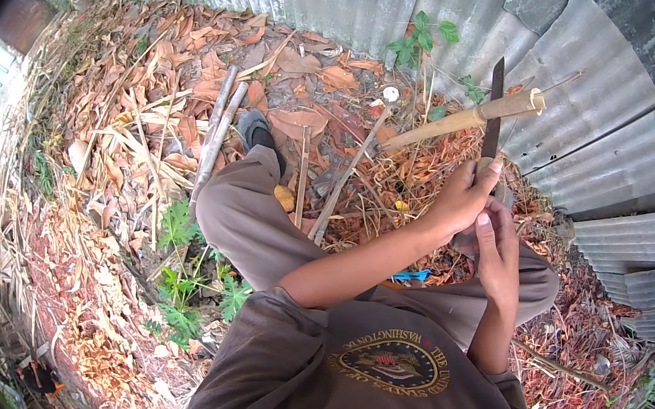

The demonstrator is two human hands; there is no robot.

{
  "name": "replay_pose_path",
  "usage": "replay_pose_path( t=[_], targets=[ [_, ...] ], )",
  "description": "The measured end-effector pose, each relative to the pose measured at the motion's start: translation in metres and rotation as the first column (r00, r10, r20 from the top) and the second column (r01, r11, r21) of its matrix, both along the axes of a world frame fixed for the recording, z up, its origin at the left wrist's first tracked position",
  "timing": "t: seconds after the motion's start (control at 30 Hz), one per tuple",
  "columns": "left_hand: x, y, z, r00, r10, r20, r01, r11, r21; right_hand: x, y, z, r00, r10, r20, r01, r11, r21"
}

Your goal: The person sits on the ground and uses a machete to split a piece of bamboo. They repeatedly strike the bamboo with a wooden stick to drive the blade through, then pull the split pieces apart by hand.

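A long knife (494, 126) with a dark blade points away from me, in front of my right knee. My left hand (460, 202) is closed round its near end, thumb laid along the base of the blade. Just below, my right hand (497, 256) is closed with its fingertips against the left hand; what lies between them is hidden. A pale bamboo pole (441, 125) with a cut end crosses the blade beyond my hands. Whether blade and pole touch, I cannot tell.
Corrugated metal sheets (578, 97) rise on the right and far side. Dry leaves (106, 159) cover the ground. Two grey poles (216, 128) lie by my left foot, a thin stick (348, 175) between my legs. Green plants (182, 294) grow at left; a blue strip (411, 275) lies near my lap.
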State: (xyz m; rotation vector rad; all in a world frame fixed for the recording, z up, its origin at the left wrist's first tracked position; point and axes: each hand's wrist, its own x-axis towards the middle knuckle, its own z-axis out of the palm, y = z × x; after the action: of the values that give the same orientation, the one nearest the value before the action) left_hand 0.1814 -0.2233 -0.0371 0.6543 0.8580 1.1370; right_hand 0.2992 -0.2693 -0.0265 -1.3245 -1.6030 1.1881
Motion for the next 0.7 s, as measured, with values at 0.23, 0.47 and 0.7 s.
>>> replay_pose_path(
  t=[0.23, 0.47, 0.7],
  targets=[
    [0.014, -0.032, -0.060, 0.964, 0.019, -0.265, 0.028, 0.984, 0.175, -0.002, -0.039, -0.030, 0.972, -0.115, -0.207, 0.057, 0.963, -0.264],
    [0.015, -0.059, -0.086, 0.963, 0.176, -0.203, -0.097, 0.933, 0.347, -0.012, -0.028, -0.029, 0.976, -0.137, -0.169, 0.093, 0.965, -0.245],
    [-0.014, -0.073, -0.095, 0.887, 0.274, -0.370, -0.059, 0.865, 0.499, -0.024, -0.020, -0.042, 0.943, -0.172, -0.287, 0.073, 0.943, -0.324]
  ],
)
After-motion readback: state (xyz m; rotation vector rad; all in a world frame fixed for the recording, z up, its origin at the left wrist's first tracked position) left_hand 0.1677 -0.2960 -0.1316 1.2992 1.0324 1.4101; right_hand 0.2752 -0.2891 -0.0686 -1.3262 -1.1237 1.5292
